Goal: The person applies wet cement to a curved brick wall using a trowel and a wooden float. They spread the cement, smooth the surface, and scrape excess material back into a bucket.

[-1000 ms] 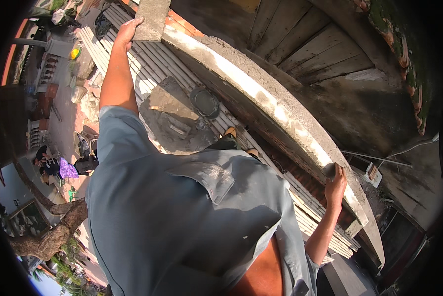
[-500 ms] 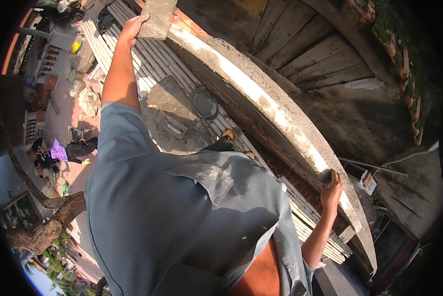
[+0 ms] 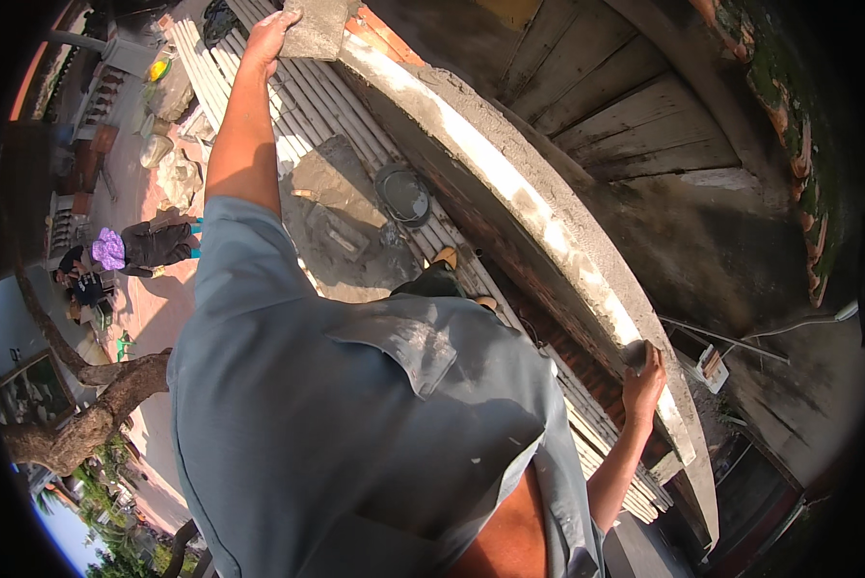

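Note:
My left hand (image 3: 266,40) reaches up at the top of the view and holds the edge of a flat grey slab (image 3: 319,27) set against the end of a long curved concrete ledge (image 3: 509,183). My right hand (image 3: 641,382) is at the lower right, closed around a small grey tool (image 3: 636,354) pressed to the ledge's pale upper edge. My blue-grey shirt (image 3: 355,424) fills the middle of the view and hides my legs.
Below me lies a platform of pale poles (image 3: 307,101) carrying a mortar heap (image 3: 341,226) and a round black pan (image 3: 403,193). Wooden planks (image 3: 625,106) sit behind the ledge. Far below, a person in a purple hat (image 3: 114,249) crouches near a tree trunk (image 3: 85,424).
My right hand with the tool has shifted slightly left along the ledge. My left hand stays on the slab. The person below has moved up in the view.

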Motion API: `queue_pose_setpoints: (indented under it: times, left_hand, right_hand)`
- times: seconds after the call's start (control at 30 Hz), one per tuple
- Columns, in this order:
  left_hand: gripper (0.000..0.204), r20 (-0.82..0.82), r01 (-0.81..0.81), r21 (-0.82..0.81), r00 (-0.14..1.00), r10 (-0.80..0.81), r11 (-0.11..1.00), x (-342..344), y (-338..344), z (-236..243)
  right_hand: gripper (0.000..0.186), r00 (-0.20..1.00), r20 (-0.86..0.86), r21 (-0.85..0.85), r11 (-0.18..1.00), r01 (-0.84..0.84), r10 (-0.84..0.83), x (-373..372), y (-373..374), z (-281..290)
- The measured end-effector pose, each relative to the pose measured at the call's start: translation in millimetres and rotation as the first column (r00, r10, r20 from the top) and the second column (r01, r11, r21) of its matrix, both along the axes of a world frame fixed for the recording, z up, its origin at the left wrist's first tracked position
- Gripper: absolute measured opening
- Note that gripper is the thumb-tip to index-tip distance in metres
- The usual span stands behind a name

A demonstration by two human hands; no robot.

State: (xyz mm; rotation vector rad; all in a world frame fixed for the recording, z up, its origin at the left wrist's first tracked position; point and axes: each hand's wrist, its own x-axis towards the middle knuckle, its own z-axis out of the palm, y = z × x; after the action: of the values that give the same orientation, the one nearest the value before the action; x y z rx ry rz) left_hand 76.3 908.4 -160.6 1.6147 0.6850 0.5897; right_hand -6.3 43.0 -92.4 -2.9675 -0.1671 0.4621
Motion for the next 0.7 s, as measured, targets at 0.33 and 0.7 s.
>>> queue_pose_setpoints:
  times: [0.33, 0.7]
  left_hand:
    - [0.046, 0.209, -0.277, -0.121, 0.932, 0.297, 0.953, -121.2, -106.1, -2.8]
    - [0.067, -0.351, -0.626, -0.133, 0.755, 0.554, 0.769, -130.0, -327.9, -129.9]
  right_hand:
    - [0.062, 0.994, 0.001, 0.006, 0.994, -0.11, 0.11, 9.6, -8.0, 3.3]
    - [0.059, 0.968, 0.005, 0.007, 0.968, -0.252, 0.252, 20.0, -19.4, 9.9]
